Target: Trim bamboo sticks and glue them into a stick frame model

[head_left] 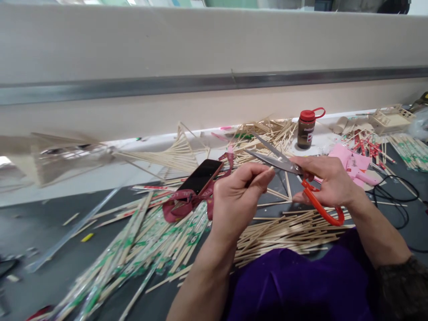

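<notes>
My right hand is closed around a pair of scissors with orange-red handles. Its blades are spread apart and point left. Pinched in my left hand is a thin wooden stick, its short end showing past the fingertips, right at the scissor blades. Whether the blades touch it I cannot tell. Below the hands lies a pile of bare wooden chopsticks. A black phone with a maroon lanyard rests left of my left hand.
Chopsticks in green-printed wrappers spread across the left. Behind stand a fan-like stick structure, a heap of sticks and a red-capped bottle. A pink glue gun and black cable lie right.
</notes>
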`<state>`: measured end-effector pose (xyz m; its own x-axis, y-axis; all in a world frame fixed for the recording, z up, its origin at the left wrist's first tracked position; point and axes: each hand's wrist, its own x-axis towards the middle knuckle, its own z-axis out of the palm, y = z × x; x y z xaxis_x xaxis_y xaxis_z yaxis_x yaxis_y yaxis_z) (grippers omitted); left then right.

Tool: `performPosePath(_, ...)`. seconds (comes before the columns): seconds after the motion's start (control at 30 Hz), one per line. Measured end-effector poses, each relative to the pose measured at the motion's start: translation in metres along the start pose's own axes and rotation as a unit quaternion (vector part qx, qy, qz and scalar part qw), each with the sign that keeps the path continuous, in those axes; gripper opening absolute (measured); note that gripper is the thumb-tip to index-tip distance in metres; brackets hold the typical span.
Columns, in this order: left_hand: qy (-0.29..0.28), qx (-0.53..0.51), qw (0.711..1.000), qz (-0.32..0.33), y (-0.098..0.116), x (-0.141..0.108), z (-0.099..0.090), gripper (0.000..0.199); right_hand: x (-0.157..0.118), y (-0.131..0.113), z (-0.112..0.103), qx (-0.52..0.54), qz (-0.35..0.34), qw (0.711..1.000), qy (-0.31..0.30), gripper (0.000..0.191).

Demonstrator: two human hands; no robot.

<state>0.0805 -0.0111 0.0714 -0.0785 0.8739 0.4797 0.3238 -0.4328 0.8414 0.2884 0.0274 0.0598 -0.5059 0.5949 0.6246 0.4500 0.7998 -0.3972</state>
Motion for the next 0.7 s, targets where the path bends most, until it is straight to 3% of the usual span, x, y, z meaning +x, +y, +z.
performPosePath(0.13, -0.066, -0.133, 0.981, -0.122, 0.001, 0.004, 0.001, 0.026, -0.001, 0.010, -0.004, 0.010, -0.026, 1.000, -0.011, 0.065)
performPosePath(0.27, -0.124, -0.189, 0.952, -0.207, -0.001, 0.008, -0.001, 0.037, -0.002, 0.014, -0.007, 0.009, -0.042, 0.999, -0.020, 0.065)
performPosePath(0.57, -0.271, -0.295, 0.867, -0.298, -0.007, 0.013, 0.000, 0.051, -0.002, 0.014, -0.016, 0.023, -0.094, 0.995, -0.028, 0.061)
performPosePath(0.63, -0.259, -0.289, 0.876, -0.285, -0.008, 0.013, 0.002, 0.050, -0.002, 0.014, -0.016, 0.011, -0.084, 0.996, -0.027, 0.062)
performPosePath(0.7, -0.188, -0.241, 0.923, -0.233, -0.008, 0.012, 0.005, 0.042, -0.001, 0.012, -0.014, -0.017, -0.049, 0.998, -0.020, 0.063)
